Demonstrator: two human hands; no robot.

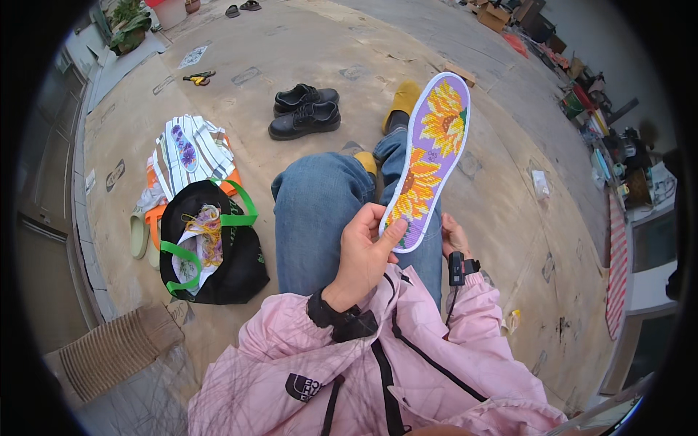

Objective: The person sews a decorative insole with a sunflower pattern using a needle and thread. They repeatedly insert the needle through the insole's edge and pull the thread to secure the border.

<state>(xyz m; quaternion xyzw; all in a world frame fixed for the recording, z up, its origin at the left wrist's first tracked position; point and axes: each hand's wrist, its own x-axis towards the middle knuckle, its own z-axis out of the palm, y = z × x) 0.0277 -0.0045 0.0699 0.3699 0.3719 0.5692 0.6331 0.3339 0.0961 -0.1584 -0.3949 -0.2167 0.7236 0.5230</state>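
Note:
My left hand (pixel 361 254) grips an embroidered insole (pixel 427 163) by its heel end, thumb on the face and fingers behind. The insole stands tilted above my knees, its toe end pointing up and away. Yellow-orange sunflowers on a purple ground fill its face, inside a white edge. Right of its heel, my right hand (pixel 454 236) is apart from it, beside my thigh, with fingers curled together. What those fingers hold, if anything, is too small to make out. Both wrists wear black straps, the right one with a small device.
To the left stands a black bag (pixel 243 276) with green handles, holding tangled yellow thread and cloth. Behind it, a purple-flowered insole (pixel 184 149) lies on striped fabric (pixel 214 138). Black shoes (pixel 305 120), yellow-handled pliers (pixel 198 78) and a corrugated cardboard piece (pixel 120 349) lie around me.

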